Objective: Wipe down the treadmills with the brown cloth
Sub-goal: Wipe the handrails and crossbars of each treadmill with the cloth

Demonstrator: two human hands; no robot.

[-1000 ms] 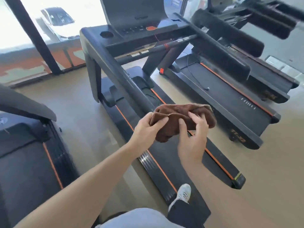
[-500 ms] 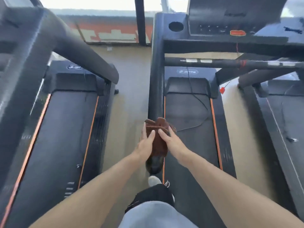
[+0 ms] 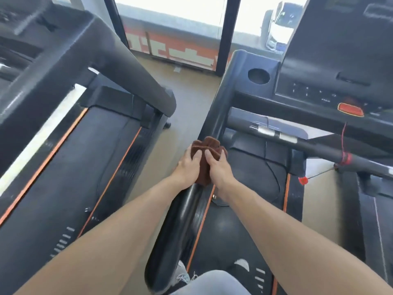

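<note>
Together we clamped the brown cloth (image 3: 205, 154) around the treadmill's left handrail (image 3: 187, 211) with left hand (image 3: 189, 165) and right hand (image 3: 218, 167), fingers curled over it, bare floor (image 3: 187, 103) open alongside, cup holder (image 3: 258, 76) ahead.

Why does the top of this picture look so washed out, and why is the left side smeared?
Head view: daylight through the windows overexposes the top. Head view: the left treadmill is streaked with motion blur, while the brown cloth and both hands, left hand and right hand, are sharper. Head view: the wide-angle lens makes the straight handrail look bent.
</note>
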